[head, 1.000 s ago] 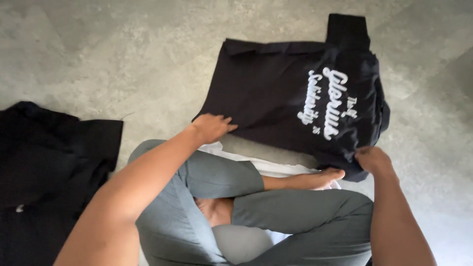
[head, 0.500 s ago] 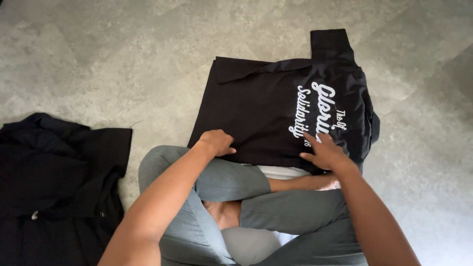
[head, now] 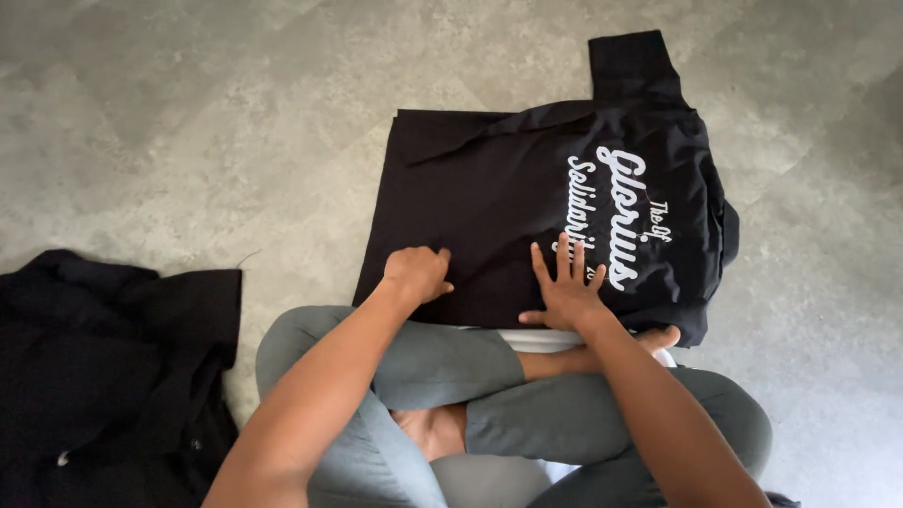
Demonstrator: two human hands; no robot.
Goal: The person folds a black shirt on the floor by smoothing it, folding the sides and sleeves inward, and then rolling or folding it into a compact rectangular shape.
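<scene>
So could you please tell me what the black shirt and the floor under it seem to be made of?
Black T-shirt: soft matte knit, probably cotton; it creases, and its white lettering looks printed. Floor: hard, mottled grey, like concrete or stone-look vinyl; I cannot tell which.

Both arms reach forward over crossed legs. The left hand (head: 415, 274) rests knuckles up with its fingers curled under. The right hand (head: 565, 288) lies palm down, flat, fingers (head: 562, 254) spread and straight.

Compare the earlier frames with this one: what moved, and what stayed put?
The right hand left the black shirt's right corner and slid inward, now flat and open on the fabric. The left hand stayed on the near edge. The dark clothes pile is unchanged.
</scene>
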